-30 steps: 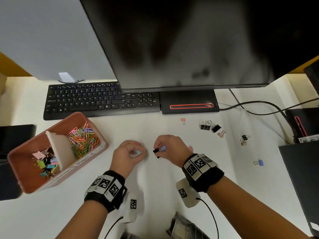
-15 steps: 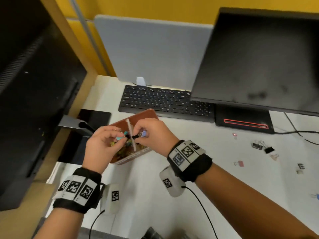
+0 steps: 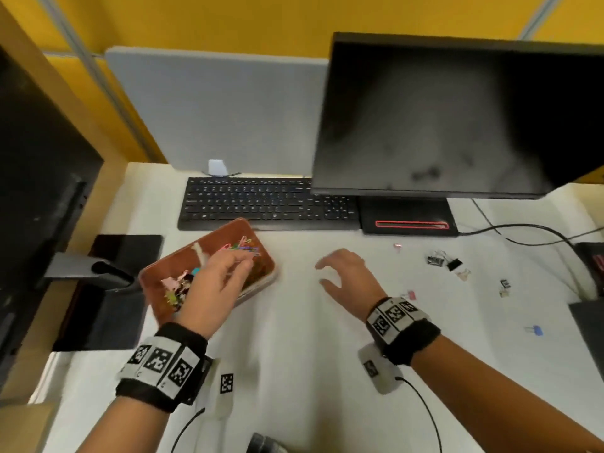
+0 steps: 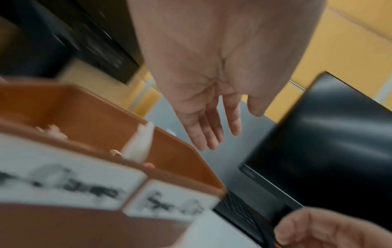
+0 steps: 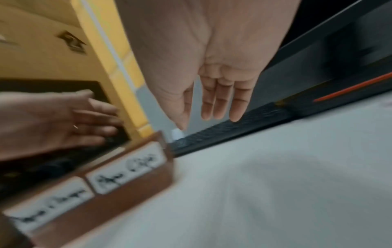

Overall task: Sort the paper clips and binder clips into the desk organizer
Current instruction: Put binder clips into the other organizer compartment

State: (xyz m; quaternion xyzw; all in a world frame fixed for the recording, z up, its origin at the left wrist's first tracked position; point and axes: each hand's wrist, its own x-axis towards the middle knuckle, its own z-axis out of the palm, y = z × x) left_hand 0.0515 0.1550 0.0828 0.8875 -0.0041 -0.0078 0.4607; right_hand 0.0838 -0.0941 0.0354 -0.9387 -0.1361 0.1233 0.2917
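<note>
Both hands are seen empty with fingers spread: left hand over the desk organizer, right hand above bare desk. Loose binder clips lie to the right, nearer the right hand; their axes cannot be resolved.

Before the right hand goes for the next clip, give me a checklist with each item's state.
1. Right hand empty, fingers loose: ok.
2. Left hand empty, over the desk organizer: ok.
3. Binder clips on the desk, nothing on top of them: ok.
4. Blue binder clip lies apart near the right edge: ok.
5. Organizer's white divider upright: ok.
6. Compartment labels legible: cannot tell, blurred.
</note>
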